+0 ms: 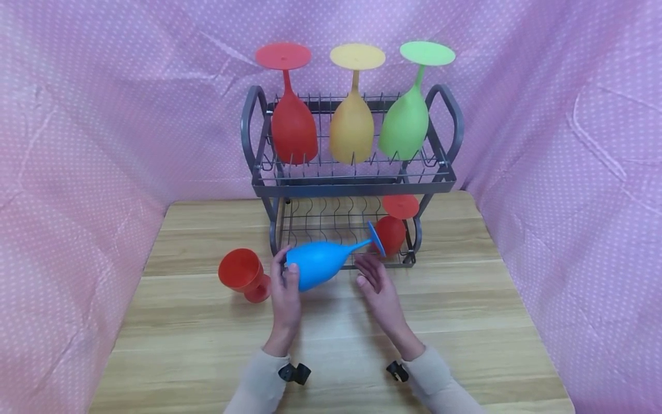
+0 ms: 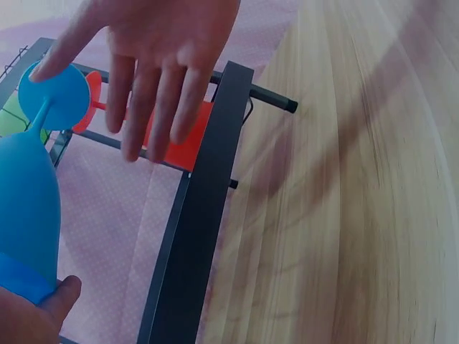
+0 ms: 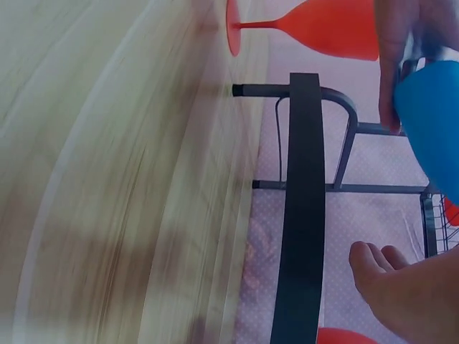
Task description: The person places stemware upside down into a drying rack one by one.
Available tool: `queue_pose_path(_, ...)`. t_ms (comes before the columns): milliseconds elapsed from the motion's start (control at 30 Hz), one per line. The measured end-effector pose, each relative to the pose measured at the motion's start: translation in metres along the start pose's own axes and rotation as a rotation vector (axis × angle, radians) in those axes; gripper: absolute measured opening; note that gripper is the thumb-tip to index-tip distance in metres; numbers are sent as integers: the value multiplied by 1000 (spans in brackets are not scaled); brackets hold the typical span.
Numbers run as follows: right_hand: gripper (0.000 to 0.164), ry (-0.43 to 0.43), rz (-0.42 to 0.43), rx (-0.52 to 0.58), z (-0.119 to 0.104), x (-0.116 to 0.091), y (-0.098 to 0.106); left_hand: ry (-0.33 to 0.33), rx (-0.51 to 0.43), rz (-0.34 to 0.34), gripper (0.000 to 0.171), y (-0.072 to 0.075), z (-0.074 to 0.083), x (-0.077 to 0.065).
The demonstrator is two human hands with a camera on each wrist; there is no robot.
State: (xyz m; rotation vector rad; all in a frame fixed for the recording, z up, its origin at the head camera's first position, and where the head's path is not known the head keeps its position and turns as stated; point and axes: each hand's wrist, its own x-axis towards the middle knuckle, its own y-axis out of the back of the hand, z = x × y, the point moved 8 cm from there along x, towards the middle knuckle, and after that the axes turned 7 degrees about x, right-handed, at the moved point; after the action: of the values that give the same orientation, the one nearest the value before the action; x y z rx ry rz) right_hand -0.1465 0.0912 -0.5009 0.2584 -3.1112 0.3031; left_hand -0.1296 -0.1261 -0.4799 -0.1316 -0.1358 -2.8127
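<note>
A blue plastic wine glass [image 1: 317,263] is tilted nearly on its side in front of the rack, its foot up to the right. My left hand [image 1: 286,290] grips its bowl near the rim; in the left wrist view the thumb [image 2: 66,297] lies against the bowl. Just below the foot is my right hand [image 1: 381,293], fingers extended and holding nothing; whether it touches the foot cannot be told. Left of my left hand, a red wine glass [image 1: 241,270] stands upright on the table. Another red wine glass [image 1: 390,234] sits upside down on the rack's lower right.
A dark two-tier dish rack [image 1: 357,188] stands at the back of the wooden table [image 1: 465,345]. Its top tier holds upside-down red [image 1: 293,126], yellow [image 1: 351,129] and green [image 1: 405,126] wine glasses. Pink dotted cloth [image 1: 579,172] hangs around the table.
</note>
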Motion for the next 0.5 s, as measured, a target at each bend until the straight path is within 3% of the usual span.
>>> queue_pose_path(500,60,23,0,66,-9,4,-27,74,-21,19,54,-12,-10,-1)
